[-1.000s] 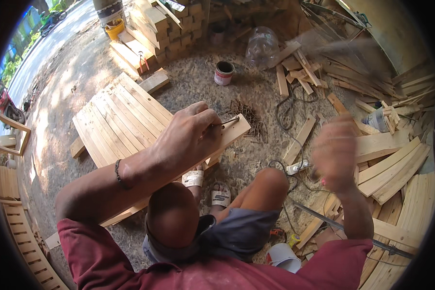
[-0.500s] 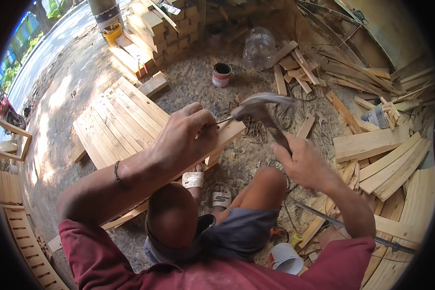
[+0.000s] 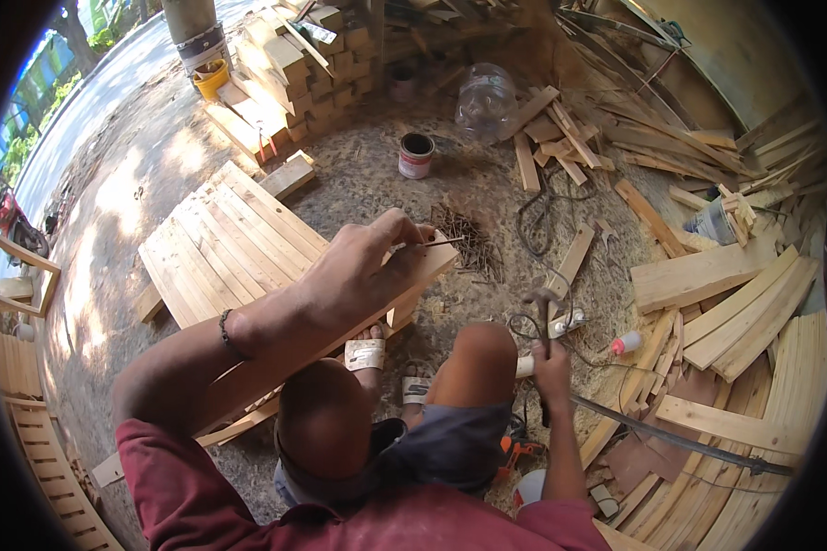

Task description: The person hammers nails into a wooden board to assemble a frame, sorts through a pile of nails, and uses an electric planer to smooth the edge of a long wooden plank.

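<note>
My left hand (image 3: 363, 271) rests on the end of a long wooden plank (image 3: 432, 266) and pinches a thin nail (image 3: 443, 241) between finger and thumb, with the nail lying across the plank's end. The plank runs back toward me over my left knee. My right hand (image 3: 551, 360) is low beside my right knee (image 3: 476, 342) and grips the handle of a hammer (image 3: 544, 301), whose head points up and away from the plank. A slatted wooden panel (image 3: 225, 241) lies flat on the ground just left of the plank.
A pile of loose nails (image 3: 473, 241) lies past the plank's end. A small tin can (image 3: 415, 154) and a clear plastic bottle (image 3: 483, 94) stand farther off. Cables (image 3: 533, 207), stacked wood blocks (image 3: 303, 55) and many planks (image 3: 735, 294) crowd the right and far sides.
My right hand has dropped with the hammer from over the plank's end down to beside my right knee. My left hand has stayed on the plank with the nail.
</note>
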A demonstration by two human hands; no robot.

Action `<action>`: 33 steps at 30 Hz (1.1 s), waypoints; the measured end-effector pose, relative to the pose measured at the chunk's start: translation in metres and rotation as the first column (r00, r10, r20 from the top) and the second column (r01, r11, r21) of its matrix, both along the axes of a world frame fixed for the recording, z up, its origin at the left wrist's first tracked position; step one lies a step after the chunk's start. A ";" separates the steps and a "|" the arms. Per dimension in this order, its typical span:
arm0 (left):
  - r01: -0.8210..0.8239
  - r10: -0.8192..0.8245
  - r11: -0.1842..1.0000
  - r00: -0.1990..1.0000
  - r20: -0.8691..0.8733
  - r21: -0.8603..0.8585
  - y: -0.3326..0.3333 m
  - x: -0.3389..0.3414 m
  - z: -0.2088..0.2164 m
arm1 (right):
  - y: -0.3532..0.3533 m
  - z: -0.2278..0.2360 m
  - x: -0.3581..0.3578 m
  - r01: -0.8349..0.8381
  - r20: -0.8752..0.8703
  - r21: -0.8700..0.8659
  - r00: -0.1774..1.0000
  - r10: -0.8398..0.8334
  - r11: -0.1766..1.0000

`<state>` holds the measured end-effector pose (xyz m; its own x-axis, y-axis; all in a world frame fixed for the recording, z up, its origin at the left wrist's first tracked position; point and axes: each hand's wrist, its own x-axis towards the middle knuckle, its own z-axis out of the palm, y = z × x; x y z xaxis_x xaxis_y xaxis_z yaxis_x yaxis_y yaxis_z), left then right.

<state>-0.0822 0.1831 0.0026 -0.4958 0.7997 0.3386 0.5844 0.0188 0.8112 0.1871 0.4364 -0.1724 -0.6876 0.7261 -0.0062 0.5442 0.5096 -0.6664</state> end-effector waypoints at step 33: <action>-0.512 0.216 0.694 0.819 -0.531 -0.506 0.004 0.039 0.013 | 0.014 -0.021 -0.086 -0.284 -0.493 -0.440 0.870 0.036 0.852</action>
